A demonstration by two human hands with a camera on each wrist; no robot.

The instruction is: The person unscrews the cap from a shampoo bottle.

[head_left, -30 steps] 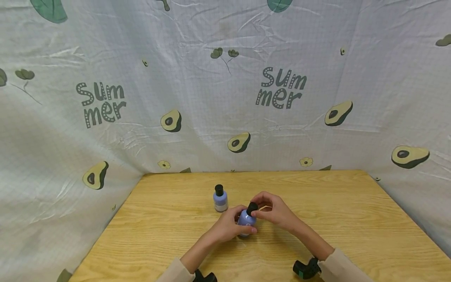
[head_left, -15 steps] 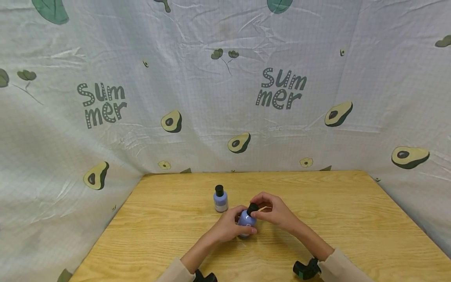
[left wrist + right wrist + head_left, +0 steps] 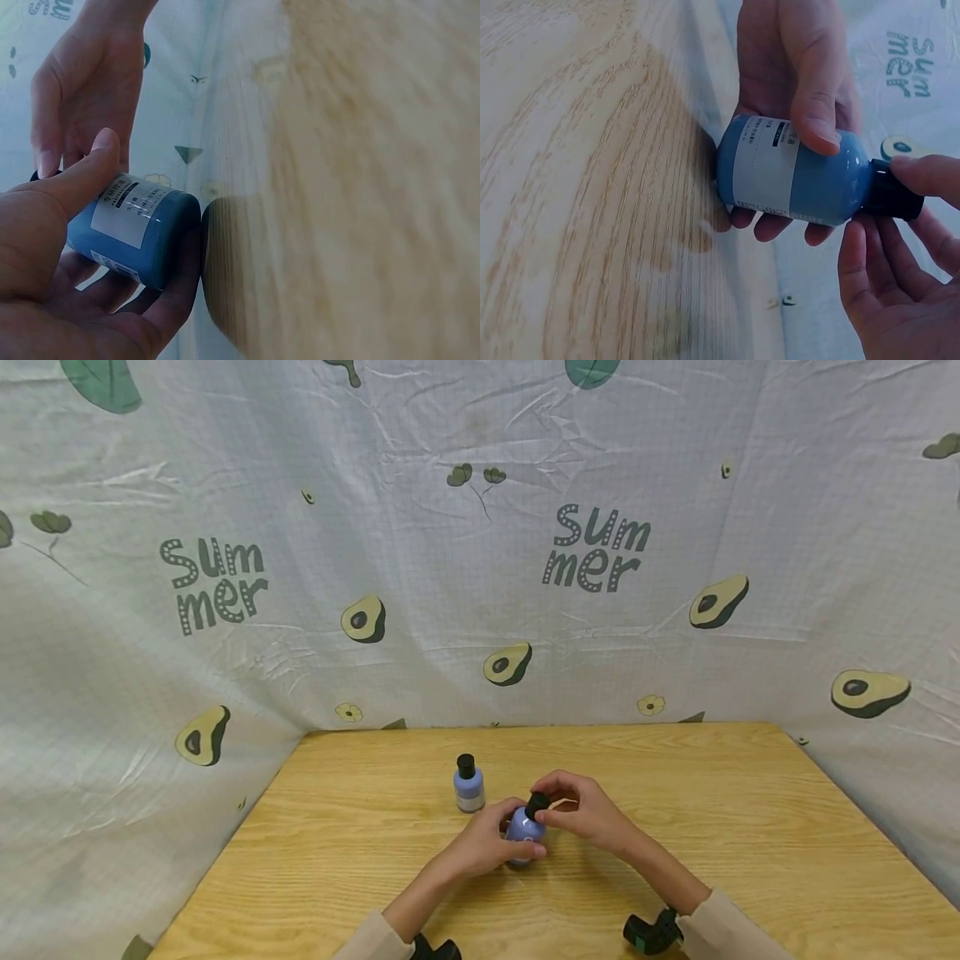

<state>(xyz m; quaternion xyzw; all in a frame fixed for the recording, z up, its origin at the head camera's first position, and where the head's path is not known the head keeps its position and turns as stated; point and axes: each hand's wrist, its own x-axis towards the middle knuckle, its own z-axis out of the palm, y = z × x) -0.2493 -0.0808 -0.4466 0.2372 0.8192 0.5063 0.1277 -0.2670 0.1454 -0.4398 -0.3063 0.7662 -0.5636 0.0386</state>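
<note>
A blue bottle (image 3: 525, 826) with a white printed label and a black cap (image 3: 892, 190) is held between both hands, tilted slightly to the right. My left hand (image 3: 483, 843) grips its body, thumb across the front and fingers curled behind, as the left wrist view shows around the label (image 3: 129, 210). My right hand (image 3: 583, 810) pinches the cap between thumb and fingers. In the right wrist view the cap sits on the bottle's neck, and the base is close over the tabletop.
A second blue bottle (image 3: 469, 789) with a black cap stands upright behind and left of the hands. The wooden table (image 3: 360, 827) ends at a white printed cloth (image 3: 420, 560) behind it. Black wrist devices (image 3: 652, 932) sit near both sleeves.
</note>
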